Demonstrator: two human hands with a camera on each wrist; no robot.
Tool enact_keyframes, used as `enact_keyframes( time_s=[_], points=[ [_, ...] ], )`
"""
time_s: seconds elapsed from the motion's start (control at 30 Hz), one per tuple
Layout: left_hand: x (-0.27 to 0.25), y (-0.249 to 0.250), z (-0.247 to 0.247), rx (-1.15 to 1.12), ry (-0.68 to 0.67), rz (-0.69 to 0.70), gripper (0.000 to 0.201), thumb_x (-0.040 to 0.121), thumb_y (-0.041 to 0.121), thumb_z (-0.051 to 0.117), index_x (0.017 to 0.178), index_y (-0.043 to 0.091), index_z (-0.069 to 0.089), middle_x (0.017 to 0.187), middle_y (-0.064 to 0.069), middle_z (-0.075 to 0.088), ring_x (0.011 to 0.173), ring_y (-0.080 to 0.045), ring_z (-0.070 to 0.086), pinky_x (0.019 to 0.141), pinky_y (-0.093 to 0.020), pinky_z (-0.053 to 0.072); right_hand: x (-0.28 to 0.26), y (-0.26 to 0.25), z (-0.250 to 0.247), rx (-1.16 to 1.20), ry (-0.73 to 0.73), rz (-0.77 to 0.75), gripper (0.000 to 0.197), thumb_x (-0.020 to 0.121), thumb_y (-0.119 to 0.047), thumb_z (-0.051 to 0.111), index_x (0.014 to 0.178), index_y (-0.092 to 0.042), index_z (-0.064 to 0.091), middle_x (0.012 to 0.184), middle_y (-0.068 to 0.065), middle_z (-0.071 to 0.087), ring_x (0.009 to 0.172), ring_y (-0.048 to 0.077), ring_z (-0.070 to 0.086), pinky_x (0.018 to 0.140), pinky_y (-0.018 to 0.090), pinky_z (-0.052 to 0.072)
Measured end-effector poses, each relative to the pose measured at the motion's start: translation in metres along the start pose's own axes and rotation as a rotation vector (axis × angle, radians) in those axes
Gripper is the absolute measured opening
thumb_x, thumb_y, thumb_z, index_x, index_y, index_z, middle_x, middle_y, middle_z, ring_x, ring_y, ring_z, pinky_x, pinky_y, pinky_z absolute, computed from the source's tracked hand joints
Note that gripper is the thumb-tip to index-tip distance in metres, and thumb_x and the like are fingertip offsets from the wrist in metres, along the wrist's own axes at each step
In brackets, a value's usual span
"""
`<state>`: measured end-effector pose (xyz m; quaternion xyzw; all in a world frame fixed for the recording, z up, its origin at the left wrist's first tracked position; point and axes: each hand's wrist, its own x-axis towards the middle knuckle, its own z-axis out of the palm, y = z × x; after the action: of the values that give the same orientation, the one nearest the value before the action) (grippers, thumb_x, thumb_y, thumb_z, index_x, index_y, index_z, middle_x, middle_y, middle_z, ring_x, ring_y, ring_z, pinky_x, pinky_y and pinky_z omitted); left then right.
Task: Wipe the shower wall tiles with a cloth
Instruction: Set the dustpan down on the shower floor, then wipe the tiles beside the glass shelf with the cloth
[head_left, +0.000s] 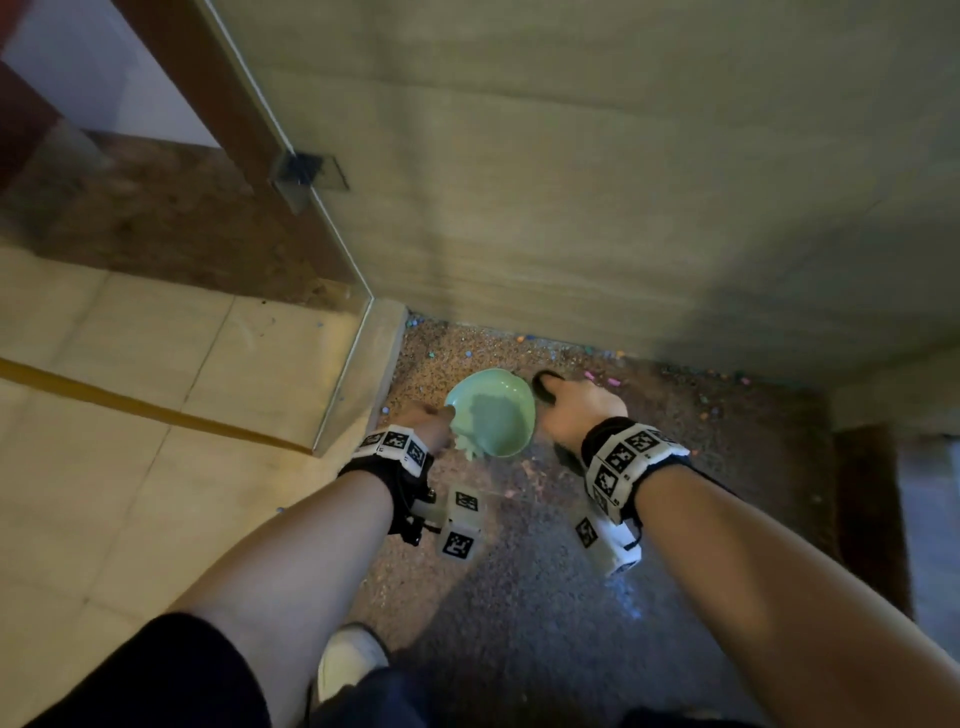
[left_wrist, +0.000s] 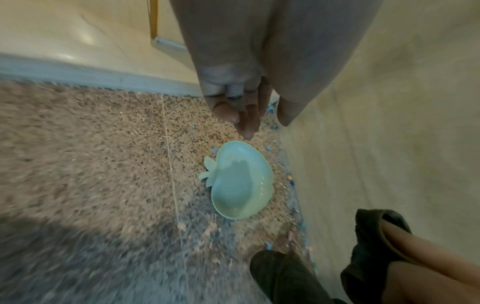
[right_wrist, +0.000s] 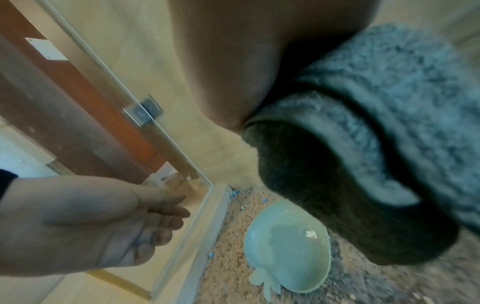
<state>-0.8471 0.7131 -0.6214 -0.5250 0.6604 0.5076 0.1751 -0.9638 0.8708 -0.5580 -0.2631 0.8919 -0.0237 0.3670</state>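
A mint-green bowl (head_left: 492, 413) (left_wrist: 241, 182) (right_wrist: 288, 255) with a leaf-shaped handle sits on the speckled shower floor and holds a little water. My right hand (head_left: 576, 410) grips a dark grey cloth (head_left: 544, 387) (left_wrist: 374, 242) (right_wrist: 363, 164) just right of the bowl, near the beige wall tiles (head_left: 623, 182). My left hand (head_left: 428, 423) (left_wrist: 241, 111) (right_wrist: 124, 222) hangs beside the bowl's left rim with loosely curled fingers and holds nothing.
A glass shower panel (head_left: 291, 156) with a metal clamp (head_left: 301, 174) and a low curb (head_left: 384, 353) bound the stall on the left. Small coloured bits litter the floor by the wall base (head_left: 524, 340). My white shoe (head_left: 348, 660) stands behind the hands.
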Motion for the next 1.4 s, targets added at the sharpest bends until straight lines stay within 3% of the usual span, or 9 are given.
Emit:
enact_keyframes(
  time_s=[0.13,0.27,0.37,0.57,0.7,0.97,1.07,1.2,1.4],
  points=[
    [-0.093,0.056,-0.011,-0.051,-0.071,0.01,0.037,0.101,0.025,0.047,0.121,-0.005,0.052,0.093,-0.016,0.061,0.062,-0.021,0.06,0.05,-0.028,0.045,-0.076,-0.002,-0.069,-0.003,-0.017,0.022,0.05,0.096,-0.028,0.039,0.145,-0.031,0.031,0.129,0.012,0.055,0.105,0.032,0.058,0.081,0.034,0.048],
    [-0.174,0.114,-0.04,-0.037,-0.126,0.03,0.038,0.102,0.022,0.045,0.13,-0.004,0.046,0.104,-0.021,0.062,0.061,-0.016,0.057,0.048,-0.026,0.041,-0.141,-0.018,-0.145,-0.001,-0.009,0.038,0.054,0.093,-0.025,0.042,0.146,-0.03,0.032,0.131,0.01,0.055,0.109,0.031,0.057,0.088,0.035,0.05],
    [-0.232,0.163,-0.079,-0.02,-0.142,0.038,0.037,0.102,0.023,0.045,0.13,-0.003,0.046,0.094,-0.013,0.058,0.059,-0.014,0.055,0.047,-0.025,0.04,-0.19,-0.041,-0.21,-0.012,0.005,0.035,0.055,0.093,-0.024,0.042,0.146,-0.031,0.031,0.129,0.01,0.056,0.108,0.03,0.058,0.087,0.034,0.051],
    [-0.338,0.272,-0.184,0.024,-0.078,0.139,0.02,0.101,0.021,0.049,0.105,0.002,0.052,0.076,-0.007,0.056,0.054,-0.015,0.052,0.037,-0.02,0.039,-0.275,-0.106,-0.362,-0.057,0.158,-0.061,0.054,0.093,-0.023,0.04,0.145,-0.033,0.032,0.121,0.012,0.059,0.1,0.031,0.061,0.079,0.034,0.052],
    [-0.402,0.344,-0.249,0.063,-0.035,0.267,0.021,0.1,0.019,0.05,0.11,0.001,0.052,0.09,-0.01,0.059,0.058,-0.014,0.057,0.044,-0.024,0.041,-0.33,-0.148,-0.453,-0.062,0.293,-0.13,0.051,0.093,-0.022,0.041,0.143,-0.031,0.033,0.124,0.014,0.057,0.102,0.032,0.059,0.082,0.036,0.052],
    [-0.515,0.448,-0.343,0.061,0.037,0.589,0.011,0.1,0.014,0.051,0.107,0.009,0.044,0.092,-0.007,0.058,0.062,-0.011,0.055,0.052,-0.023,0.045,-0.438,-0.208,-0.577,-0.093,0.625,-0.176,0.056,0.095,-0.023,0.04,0.147,-0.033,0.025,0.121,0.014,0.059,0.101,0.032,0.06,0.08,0.034,0.049],
    [-0.544,0.464,-0.364,0.027,0.079,0.722,0.013,0.098,0.009,0.05,0.11,0.007,0.046,0.088,-0.009,0.056,0.065,-0.016,0.055,0.056,-0.026,0.045,-0.47,-0.222,-0.597,-0.077,0.766,-0.18,0.056,0.094,-0.022,0.041,0.147,-0.03,0.026,0.114,0.014,0.061,0.095,0.033,0.06,0.076,0.035,0.049],
    [-0.556,0.469,-0.381,-0.017,0.205,0.904,0.027,0.092,0.006,0.054,0.118,0.0,0.052,0.098,-0.011,0.055,0.093,-0.031,0.06,0.08,-0.036,0.048,-0.492,-0.234,-0.598,-0.055,0.881,-0.175,0.058,0.094,-0.022,0.041,0.148,-0.028,0.021,0.11,0.012,0.058,0.091,0.034,0.059,0.075,0.038,0.05],
    [-0.589,0.493,-0.4,-0.128,0.347,1.153,0.025,0.091,0.002,0.052,0.117,0.001,0.054,0.097,-0.007,0.052,0.088,-0.025,0.054,0.077,-0.032,0.044,-0.51,-0.246,-0.618,-0.009,1.057,-0.213,0.055,0.094,-0.025,0.042,0.146,-0.025,0.022,0.115,0.012,0.052,0.085,0.034,0.058,0.069,0.036,0.047]
  ],
)
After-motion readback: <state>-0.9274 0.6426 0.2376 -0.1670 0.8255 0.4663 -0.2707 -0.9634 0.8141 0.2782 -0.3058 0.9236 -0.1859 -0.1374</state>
